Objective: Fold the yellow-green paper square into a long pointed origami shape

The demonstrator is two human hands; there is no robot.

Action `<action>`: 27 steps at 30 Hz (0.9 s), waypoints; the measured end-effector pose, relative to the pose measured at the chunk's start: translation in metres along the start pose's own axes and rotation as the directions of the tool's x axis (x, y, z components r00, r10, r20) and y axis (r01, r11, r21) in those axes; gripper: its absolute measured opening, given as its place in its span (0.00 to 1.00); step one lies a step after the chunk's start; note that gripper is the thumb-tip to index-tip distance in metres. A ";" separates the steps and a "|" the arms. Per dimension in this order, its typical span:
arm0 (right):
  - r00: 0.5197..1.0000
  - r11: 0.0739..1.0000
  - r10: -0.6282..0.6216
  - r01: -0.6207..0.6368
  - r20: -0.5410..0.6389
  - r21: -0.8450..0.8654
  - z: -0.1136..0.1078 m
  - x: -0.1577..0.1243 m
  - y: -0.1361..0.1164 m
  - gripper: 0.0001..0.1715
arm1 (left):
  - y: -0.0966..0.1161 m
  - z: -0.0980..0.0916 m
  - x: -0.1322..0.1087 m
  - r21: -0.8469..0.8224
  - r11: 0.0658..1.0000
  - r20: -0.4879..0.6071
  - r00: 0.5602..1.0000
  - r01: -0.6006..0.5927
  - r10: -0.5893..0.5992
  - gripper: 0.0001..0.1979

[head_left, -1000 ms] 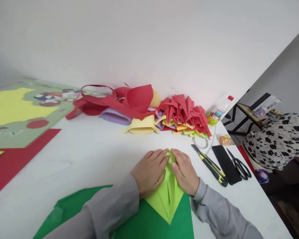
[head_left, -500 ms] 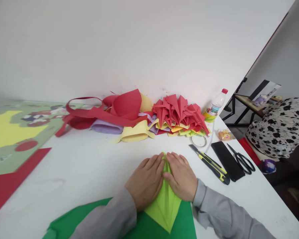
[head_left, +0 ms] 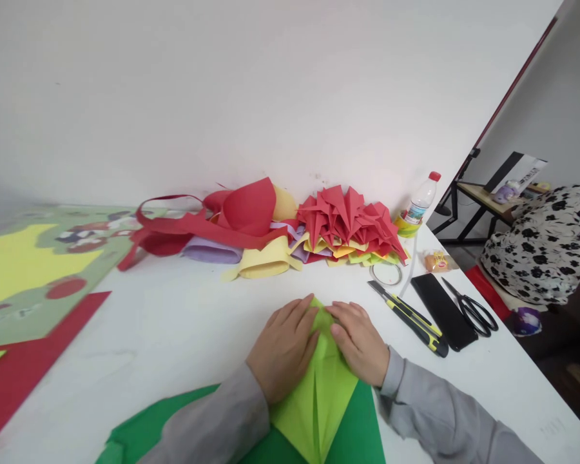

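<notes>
A lime-green folded sheet of paper (head_left: 326, 377), kite-shaped with a slit down its lower half, lies in front of me on a dark green sheet (head_left: 355, 425). My left hand (head_left: 285, 348) is closed over its upper left edge, fingers together and pointing to the top corner, thumb on the paper. At the upper right edge, my right hand (head_left: 360, 341) grips it with bent fingers, thumb tip on top. The fingertips of both hands are close to the top corner, a little apart. Parts of the edges are hidden beneath the hands.
Right of my hands lie a utility knife (head_left: 410, 319), a black case (head_left: 444, 312), scissors (head_left: 471, 308) and a tape roll (head_left: 385, 273). Behind are red folded paper pieces (head_left: 345, 216), red paper strips (head_left: 249, 206) and a bottle (head_left: 418, 206). A patterned board (head_left: 72, 258) lies left. A person's patterned garment (head_left: 544, 245) shows right.
The lime-green paper looks wider, and its centre folds have given way to a smoother upper face with a slit below. My hands have moved slightly apart; the view has shifted a little.
</notes>
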State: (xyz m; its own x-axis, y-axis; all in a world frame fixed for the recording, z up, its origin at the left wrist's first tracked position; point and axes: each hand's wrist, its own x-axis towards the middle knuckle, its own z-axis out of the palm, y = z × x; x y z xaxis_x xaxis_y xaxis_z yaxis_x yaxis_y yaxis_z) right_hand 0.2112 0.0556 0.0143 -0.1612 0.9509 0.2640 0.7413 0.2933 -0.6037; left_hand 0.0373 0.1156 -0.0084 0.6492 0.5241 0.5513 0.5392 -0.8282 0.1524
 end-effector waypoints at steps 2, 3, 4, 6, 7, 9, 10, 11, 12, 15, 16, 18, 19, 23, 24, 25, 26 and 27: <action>1.000 1.000 -0.001 0.001 -0.019 0.007 0.000 0.000 0.000 0.25 | 0.005 -0.004 0.002 -0.136 0.985 0.009 0.994 0.111 -0.110 0.17; 0.999 1.000 -0.003 0.003 -0.032 0.014 0.000 0.001 0.001 0.24 | 0.007 -0.006 0.003 -0.229 0.956 0.023 0.983 0.185 -0.185 0.16; 0.999 1.000 -0.004 0.005 -0.049 0.029 0.000 0.002 0.001 0.24 | 0.009 -0.007 0.005 -0.320 0.912 0.041 0.965 0.257 -0.257 0.16; 0.995 0.996 0.005 0.003 -0.096 0.089 -0.001 0.005 0.001 0.23 | 0.010 -0.007 0.007 -0.441 0.816 0.063 0.920 0.373 -0.386 0.17; 0.993 0.991 0.025 -0.009 -0.117 0.135 -0.001 0.006 0.001 0.22 | 0.009 -0.006 0.009 -0.471 0.778 0.065 0.896 0.416 -0.439 0.17; 0.985 0.965 0.097 -0.058 -0.143 0.257 0.000 0.009 0.001 0.19 | 0.006 -0.003 0.011 -0.533 0.686 0.085 0.838 0.495 -0.539 0.17; 0.979 0.941 0.142 -0.088 -0.144 0.328 0.001 0.009 0.002 0.17 | 0.005 -0.002 0.012 -0.578 0.622 0.108 0.805 0.529 -0.584 0.17; 0.973 0.910 0.186 -0.117 -0.138 0.398 0.003 0.009 0.001 0.15 | 0.005 -0.002 0.014 -0.626 0.553 0.137 0.776 0.550 -0.616 0.18; 0.966 0.877 0.223 -0.142 -0.128 0.459 0.004 0.008 0.001 0.14 | 0.005 -0.002 0.015 -0.672 0.483 0.169 0.752 0.561 -0.637 0.19; 0.957 0.794 0.276 -0.173 -0.091 0.582 0.008 0.005 -0.002 0.13 | 0.008 -0.007 0.018 -0.767 0.300 0.264 0.705 0.567 -0.658 0.19; 0.957 0.778 0.278 -0.175 -0.081 0.604 0.009 0.005 -0.003 0.13 | 0.010 -0.009 0.019 -0.783 0.250 0.296 0.695 0.569 -0.655 0.18; 0.959 0.765 0.275 -0.175 -0.069 0.620 0.010 0.004 -0.006 0.14 | 0.013 -0.014 0.021 -0.804 0.161 0.355 0.679 0.573 -0.643 0.16; 0.960 0.766 0.273 -0.179 -0.061 0.617 0.010 0.004 -0.007 0.14 | 0.015 -0.017 0.021 -0.811 0.121 0.381 0.673 0.573 -0.635 0.15; 0.962 0.797 0.271 -0.204 -0.035 0.569 0.009 0.003 -0.009 0.11 | 0.018 -0.023 0.022 -0.821 0.002 0.455 0.657 0.571 -0.601 0.14; 0.962 0.803 0.272 -0.208 -0.032 0.559 0.009 0.003 -0.009 0.11 | 0.018 -0.025 0.023 -0.821 -0.018 0.469 0.656 0.571 -0.592 0.14; 0.962 0.807 0.271 -0.210 -0.032 0.552 0.009 0.003 -0.009 0.12 | 0.019 -0.026 0.024 -0.819 -0.035 0.482 0.654 0.572 -0.582 0.14; 0.962 0.810 0.271 -0.211 -0.031 0.548 0.009 0.003 -0.009 0.12 | 0.019 -0.027 0.024 -0.818 -0.051 0.494 0.654 0.573 -0.573 0.14; 0.962 0.810 0.271 -0.212 -0.028 0.548 0.009 0.002 -0.009 0.13 | 0.020 -0.028 0.025 -0.816 -0.065 0.506 0.654 0.574 -0.562 0.14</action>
State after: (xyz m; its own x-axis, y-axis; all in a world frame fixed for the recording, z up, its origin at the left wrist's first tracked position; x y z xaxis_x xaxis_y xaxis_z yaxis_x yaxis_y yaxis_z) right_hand 0.1981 0.0560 0.0140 0.0642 0.9916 0.1120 0.2774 0.0901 -0.9565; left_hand 0.0492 0.1070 0.0313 0.3929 0.9089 -0.1396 -0.1002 0.1932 0.9760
